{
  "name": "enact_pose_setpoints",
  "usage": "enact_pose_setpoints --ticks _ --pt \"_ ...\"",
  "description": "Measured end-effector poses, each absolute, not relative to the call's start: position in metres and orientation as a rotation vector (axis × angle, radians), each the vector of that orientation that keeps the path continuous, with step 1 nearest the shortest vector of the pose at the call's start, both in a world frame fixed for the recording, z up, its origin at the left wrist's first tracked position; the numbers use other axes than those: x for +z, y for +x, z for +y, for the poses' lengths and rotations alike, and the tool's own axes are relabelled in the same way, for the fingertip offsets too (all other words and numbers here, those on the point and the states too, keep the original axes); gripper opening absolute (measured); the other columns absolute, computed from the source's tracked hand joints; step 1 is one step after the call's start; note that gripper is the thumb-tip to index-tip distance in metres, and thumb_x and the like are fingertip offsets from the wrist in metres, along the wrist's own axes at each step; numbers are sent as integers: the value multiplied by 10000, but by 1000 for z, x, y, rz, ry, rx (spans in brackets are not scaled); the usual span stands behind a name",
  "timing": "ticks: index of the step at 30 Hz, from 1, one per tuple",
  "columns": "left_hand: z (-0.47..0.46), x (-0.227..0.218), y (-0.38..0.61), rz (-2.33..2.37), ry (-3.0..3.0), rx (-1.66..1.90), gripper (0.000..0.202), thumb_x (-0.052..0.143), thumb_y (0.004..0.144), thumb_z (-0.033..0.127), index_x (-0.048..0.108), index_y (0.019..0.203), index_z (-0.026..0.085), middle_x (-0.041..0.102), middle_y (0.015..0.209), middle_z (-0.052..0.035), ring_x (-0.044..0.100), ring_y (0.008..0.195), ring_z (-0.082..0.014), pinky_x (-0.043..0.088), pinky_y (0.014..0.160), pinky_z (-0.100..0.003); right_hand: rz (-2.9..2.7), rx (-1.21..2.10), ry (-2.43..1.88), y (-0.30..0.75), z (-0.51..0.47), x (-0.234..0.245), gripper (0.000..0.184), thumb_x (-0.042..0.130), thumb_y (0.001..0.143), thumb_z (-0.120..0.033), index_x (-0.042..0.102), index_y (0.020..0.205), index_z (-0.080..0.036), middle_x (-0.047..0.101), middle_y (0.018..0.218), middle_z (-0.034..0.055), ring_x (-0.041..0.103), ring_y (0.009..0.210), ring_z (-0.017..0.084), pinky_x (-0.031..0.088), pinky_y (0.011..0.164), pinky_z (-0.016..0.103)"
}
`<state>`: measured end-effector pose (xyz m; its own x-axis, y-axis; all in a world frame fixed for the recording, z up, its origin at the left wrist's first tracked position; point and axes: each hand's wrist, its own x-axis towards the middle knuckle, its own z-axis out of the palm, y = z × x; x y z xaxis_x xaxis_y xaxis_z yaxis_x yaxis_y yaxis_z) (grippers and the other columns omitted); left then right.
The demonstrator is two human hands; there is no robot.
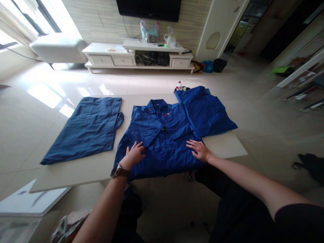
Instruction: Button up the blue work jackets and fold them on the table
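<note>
A blue work shirt [162,152] lies spread on the table with its collar at the far side. One sleeve is folded inward across its front, and small red and yellow marks show on the chest. My left hand [133,154] rests on the shirt's left part, fingers spread, below the folded sleeve. On the right part lies my right hand [199,151], flat with its fingers stretched out. The shirt's lower edge hangs over the near table edge. Another blue garment [205,109] lies bunched at the right, against or partly over the shirt; which, I cannot tell.
A folded blue garment [86,126] lies on the left of the pale table [225,145]. Behind the table stands a bottle with a red cap [180,85]. Farther back is a white TV cabinet [106,52] with plastic bags on top. A white box [27,199] stands at the lower left.
</note>
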<state>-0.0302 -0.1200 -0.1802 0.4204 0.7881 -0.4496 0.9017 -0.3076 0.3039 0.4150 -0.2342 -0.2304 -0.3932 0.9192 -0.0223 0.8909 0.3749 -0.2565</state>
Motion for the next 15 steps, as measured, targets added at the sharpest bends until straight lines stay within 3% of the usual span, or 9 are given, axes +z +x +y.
enact_pose_setpoints --ticks 4,8,12,15 --pt "-115 -185 -32 1445 2122 -249 232 599 954 338 696 1142 241 333 1708 -90 188 1607 -374 236 1207 -735 -2501 353 -1659 415 -234 -231 592 492 951 -261 514 1541 -304 459 1626 63 385 1509 312 371 1107 529" --pt "-106 -184 -41 1483 2101 -201 228 641 909 394 733 930 186 508 1541 -158 475 1430 -350 397 1171 -538 -2498 351 -1675 413 -234 -228 577 482 952 -267 531 1526 -294 456 1628 60 384 1511 303 360 1114 528" --pt "-98 -180 -66 1626 2058 -115 280 627 861 438 719 882 175 686 1157 -151 636 1114 -311 510 972 -416 -2505 340 -1677 413 -235 -228 560 482 954 -276 549 1510 -283 451 1632 60 374 1517 292 367 1111 506" --pt "-106 -172 -98 1721 1824 -154 331 542 889 425 655 711 169 694 782 -115 665 782 -248 517 764 -340 -2532 296 -1672 414 -236 -230 570 476 960 -271 526 1527 -285 443 1638 56 363 1524 283 364 1122 504"
